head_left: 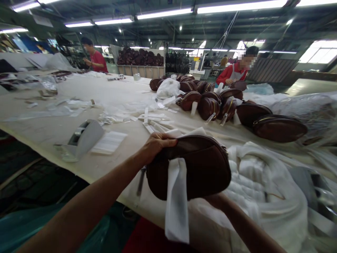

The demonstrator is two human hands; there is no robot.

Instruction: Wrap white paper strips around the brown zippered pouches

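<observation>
Just above the table's front edge, a dark brown oval leather bag (202, 168) is held up and tilted. My left hand (158, 144) grips its upper left edge, thumb on the near face and fingers closed behind. From below, my right hand (214, 199) holds the bag's lower edge; most of its fingers are hidden behind the leather. A strip of white wrapping material (177, 203) hangs from the bag's front face. More white strips (158, 124) lie on the table just beyond the bag.
Several brown bags (207, 105) crowd the table's back right. A grey tape dispenser (85, 138) and a stack of white sheets (109, 142) are at left. Bundled white foam (263, 186) fills the right side. Two co-workers in red, one person (97, 59) and another person (234, 72), stand beyond.
</observation>
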